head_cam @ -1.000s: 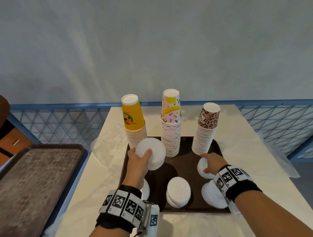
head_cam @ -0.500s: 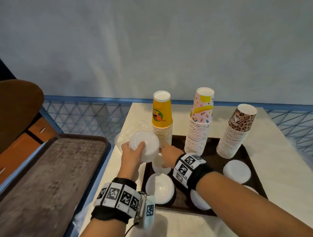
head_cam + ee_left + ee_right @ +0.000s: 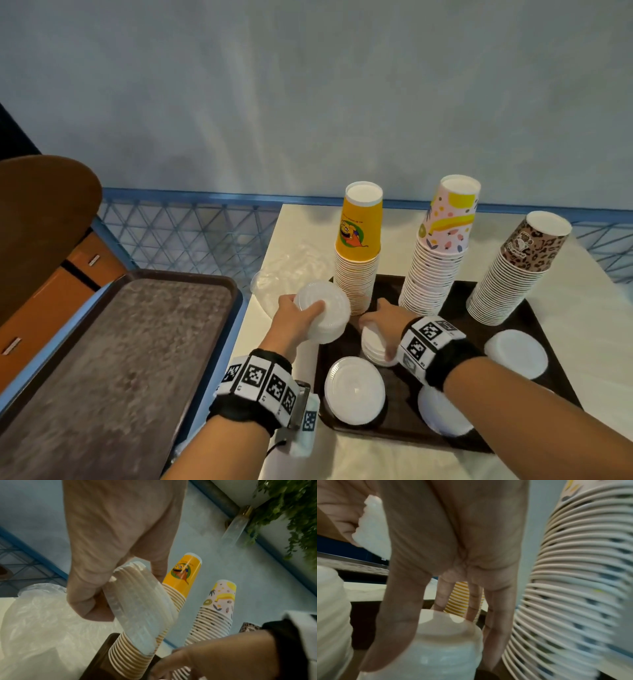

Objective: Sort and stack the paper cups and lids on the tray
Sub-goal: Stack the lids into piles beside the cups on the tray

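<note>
Closest to you, at six o'clock on the dark tray (image 3: 534, 318), sit flat piles of white lids (image 3: 354, 389). They look thin, light and a bit bendy, so I think you should take them by the rim, with fingers on both sides. They may slide on each other, so keep a pile level.

Your right hand (image 3: 382, 317) is a little farther in, near the middle of the tray. Its fingers curl down around a short lid pile (image 3: 426, 647), thumb on one side and fingers on the other. Your left hand (image 3: 296, 320) is at nine o'clock, by the tray's left edge. It holds a tilted bunch of lids (image 3: 322, 317), pinched between thumb and fingers.

Far off, at twelve o'clock, stand three tall cup stacks: yellow cups (image 3: 358, 253), pink cups (image 3: 436, 250) and leopard cups (image 3: 513, 270). They look light and easy to tip, so don't bump them.

The head view shows the whole tray on the bench (image 3: 589, 301). The left wrist view shows the held bunch is many lids. The right wrist view shows your fingers around the short pile.
</note>
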The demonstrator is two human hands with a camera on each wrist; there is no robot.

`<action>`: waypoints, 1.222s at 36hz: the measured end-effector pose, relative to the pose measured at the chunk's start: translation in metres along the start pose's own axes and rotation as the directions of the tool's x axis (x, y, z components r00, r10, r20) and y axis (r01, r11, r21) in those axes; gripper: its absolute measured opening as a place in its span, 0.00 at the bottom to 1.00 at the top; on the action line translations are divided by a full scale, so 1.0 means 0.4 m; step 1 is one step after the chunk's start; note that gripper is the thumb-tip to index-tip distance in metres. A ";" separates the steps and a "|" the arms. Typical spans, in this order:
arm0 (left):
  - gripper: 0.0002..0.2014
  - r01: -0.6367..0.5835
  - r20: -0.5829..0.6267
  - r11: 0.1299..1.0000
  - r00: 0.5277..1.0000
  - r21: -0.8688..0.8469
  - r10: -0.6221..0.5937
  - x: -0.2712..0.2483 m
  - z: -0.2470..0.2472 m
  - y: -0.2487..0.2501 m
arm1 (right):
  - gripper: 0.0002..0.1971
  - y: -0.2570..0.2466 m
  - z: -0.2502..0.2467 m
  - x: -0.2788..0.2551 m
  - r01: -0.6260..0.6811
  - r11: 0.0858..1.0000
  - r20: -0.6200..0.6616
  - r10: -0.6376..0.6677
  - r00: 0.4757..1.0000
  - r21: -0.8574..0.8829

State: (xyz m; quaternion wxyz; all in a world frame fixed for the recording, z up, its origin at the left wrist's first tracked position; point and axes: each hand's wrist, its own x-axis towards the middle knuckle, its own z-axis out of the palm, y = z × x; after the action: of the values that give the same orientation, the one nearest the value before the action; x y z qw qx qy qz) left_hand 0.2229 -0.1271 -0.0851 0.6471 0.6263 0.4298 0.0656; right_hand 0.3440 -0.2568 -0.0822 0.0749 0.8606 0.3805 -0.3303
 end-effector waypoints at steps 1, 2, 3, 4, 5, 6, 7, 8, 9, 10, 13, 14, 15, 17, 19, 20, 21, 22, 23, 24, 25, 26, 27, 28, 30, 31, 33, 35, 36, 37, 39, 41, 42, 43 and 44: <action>0.31 0.014 0.016 1.000 1.000 0.026 -0.015 0.009 0.006 -0.002 | 0.25 0.015 -0.002 -0.009 -0.007 0.999 0.015 0.008 1.000 -0.034; 0.31 0.028 0.034 0.999 0.999 0.047 -0.030 0.017 0.012 -0.005 | 0.27 0.032 0.000 -0.015 -0.011 0.998 0.012 0.011 1.000 -0.059; 0.31 0.041 0.050 0.997 0.998 0.065 -0.044 0.024 0.019 -0.007 | 0.30 0.048 0.003 -0.024 -0.009 0.997 -0.005 0.009 1.000 -0.079; 0.31 0.051 0.061 0.995 0.997 0.082 -0.056 0.031 0.025 -0.011 | 0.31 0.065 0.008 -0.029 -0.010 0.996 -0.023 0.008 1.000 -0.087; 0.31 0.059 0.069 0.993 0.995 0.100 -0.067 0.037 0.031 -0.013 | 0.31 0.078 0.012 -0.037 -0.015 0.997 -0.033 0.012 0.999 -0.081; 0.31 0.066 0.078 0.991 0.994 0.115 -0.075 0.045 0.039 -0.016 | 0.30 0.091 0.014 -0.045 -0.025 0.998 -0.035 0.023 0.999 -0.065; 0.31 0.069 0.089 0.989 0.993 0.128 -0.080 0.050 0.044 -0.018 | 0.29 0.102 0.015 -0.051 -0.033 0.998 -0.031 0.032 0.999 -0.054; 0.32 0.071 0.104 0.988 0.991 0.138 -0.086 0.056 0.051 -0.021 | 0.31 0.115 0.018 -0.055 -0.047 0.998 -0.027 0.046 0.999 -0.047; 0.32 0.074 0.120 0.986 0.988 0.149 -0.093 0.060 0.058 -0.023 | 0.32 0.125 0.018 -0.059 -0.059 0.997 -0.021 0.059 0.998 -0.050; 0.32 0.078 0.130 0.984 0.986 0.162 -0.100 0.064 0.064 -0.026 | 0.33 0.136 0.021 -0.062 -0.073 0.996 -0.017 0.072 0.997 -0.048; 0.32 0.085 0.152 0.976 0.981 0.202 -0.117 0.072 0.077 -0.037 | 0.34 0.155 0.033 -0.069 -0.098 0.994 -0.018 0.097 0.995 -0.051; 0.32 0.086 0.157 0.974 0.980 0.211 -0.121 0.074 0.080 -0.042 | 0.36 0.155 0.037 -0.069 -0.111 0.992 -0.038 0.109 0.993 -0.054; 0.33 0.091 0.161 0.972 0.979 0.219 -0.128 0.075 0.082 -0.046 | 0.37 0.151 0.038 -0.071 -0.119 0.992 -0.078 0.115 0.990 -0.042; 0.34 0.096 0.158 0.966 0.978 0.238 -0.136 0.077 0.085 -0.053 | 0.35 0.134 0.036 -0.069 -0.087 0.993 -0.202 0.101 0.974 0.079; 0.36 0.094 0.149 0.964 0.980 0.250 -0.134 0.080 0.087 -0.059 | 0.31 0.104 0.031 -0.062 -0.015 0.973 -0.295 0.085 0.952 0.232; 0.37 0.083 0.146 0.962 0.981 0.261 -0.124 0.084 0.088 -0.059 | 0.29 0.085 0.028 -0.059 0.006 0.960 -0.315 0.086 0.945 0.281; 0.37 0.070 0.149 0.956 0.982 0.286 -0.116 0.083 0.089 -0.060 | 0.28 0.065 0.028 -0.055 0.011 0.950 -0.313 0.091 0.946 0.312; 0.37 0.050 0.150 0.946 0.983 0.321 -0.103 0.084 0.091 -0.061 | 0.28 0.046 0.032 -0.051 0.000 0.942 -0.294 0.105 0.950 0.336; 0.36 0.032 0.147 0.932 0.985 0.362 -0.091 0.082 0.092 -0.060 | 0.28 0.029 0.039 -0.045 -0.016 0.936 -0.271 0.119 0.955 0.353; 0.35 0.011 0.144 0.915 0.987 0.404 -0.075 0.079 0.093 -0.058 | 0.28 0.014 0.047 -0.040 -0.034 0.929 -0.242 0.131 0.961 0.369; 0.33 -0.014 0.143 0.892 0.988 0.451 -0.057 0.076 0.095 -0.057 | 0.27 0.002 0.054 -0.036 -0.047 0.924 -0.218 0.139 0.966 0.381; 0.32 -0.048 0.147 0.862 0.989 0.504 -0.031 0.074 0.098 -0.057 | 0.27 -0.007 0.062 -0.033 -0.059 0.916 -0.197 0.148 0.969 0.397; 0.31 -0.079 0.151 0.828 0.988 0.556 -0.007 0.070 0.100 -0.055 | 0.26 -0.014 0.070 -0.029 -0.068 0.906 -0.180 0.156 0.971 0.418; 0.30 -0.105 0.150 0.793 0.989 0.600 0.017 0.067 0.102 -0.054 | 0.26 -0.019 0.079 -0.025 -0.077 0.892 -0.163 0.165 0.973 0.445; 0.30 -0.127 0.126 0.744 0.990 0.656 0.058 0.061 0.106 -0.055 | 0.29 -0.026 0.099 -0.015 -0.101 0.861 -0.133 0.191 0.973 0.499; 0.30 -0.124 0.109 0.739 0.992 0.662 0.068 0.058 0.107 -0.056 | 0.30 -0.026 0.110 -0.010 -0.112 0.843 -0.125 0.206 0.970 0.526; 0.30 -0.124 0.081 0.749 0.992 0.651 0.094 0.060 0.104 -0.057 | 0.32 -0.024 0.128 -0.001 -0.118 0.809 -0.132 0.235 0.963 0.576; 0.29 -0.120 0.071 0.751 0.993 0.649 0.097 0.061 0.097 -0.061 | 0.32 -0.020 0.146 0.003 -0.133 0.783 -0.128 0.262 0.956 0.608; 0.29 -0.114 0.076 0.753 0.993 0.648 0.086 0.063 0.093 -0.064 | 0.32 -0.018 0.154 0.003 -0.145 0.772 -0.121 0.276 0.954 0.618; 0.28 -0.108 0.089 0.757 0.994 0.644 0.065 0.065 0.090 -0.068 | 0.32 -0.017 0.162 0.003 -0.153 0.760 -0.116 0.287 0.951 0.632; 0.26 -0.101 0.128 0.767 0.991 0.633 0.025 0.065 0.085 -0.071 | 0.30 -0.017 0.173 0.009 -0.147 0.731 -0.120 0.300 0.946 0.666; 0.25 -0.101 0.158 0.780 0.987 0.617 0.003 0.063 0.081 -0.070 | 0.29 -0.024 0.177 0.016 -0.126 0.699 -0.128 0.299 0.946 0.704; 0.24 -0.104 0.166 0.786 0.986 0.610 0.002 0.062 0.080 -0.068 | 0.28 -0.028 0.178 0.019 -0.117 0.682 -0.129 0.299 0.946 0.722; 0.23 -0.108 0.174 0.792 0.985 0.600 0.003 0.061 0.078 -0.067 | 0.28 -0.031 0.180 0.022 -0.111 0.668 -0.131 0.300 0.945 0.736; 0.23 -0.112 0.183 0.801 0.983 0.588 0.004 0.059 0.076 -0.067 | 0.28 -0.035 0.181 0.022 -0.107 0.660 -0.134 0.305 0.943 0.744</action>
State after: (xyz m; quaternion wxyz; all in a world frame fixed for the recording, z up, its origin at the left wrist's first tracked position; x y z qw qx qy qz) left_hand 0.2447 -0.1409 -0.1241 0.4502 0.8138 0.3514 -0.1074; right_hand 0.3014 -0.2692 -0.1418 -0.2832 0.8908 0.1236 -0.3331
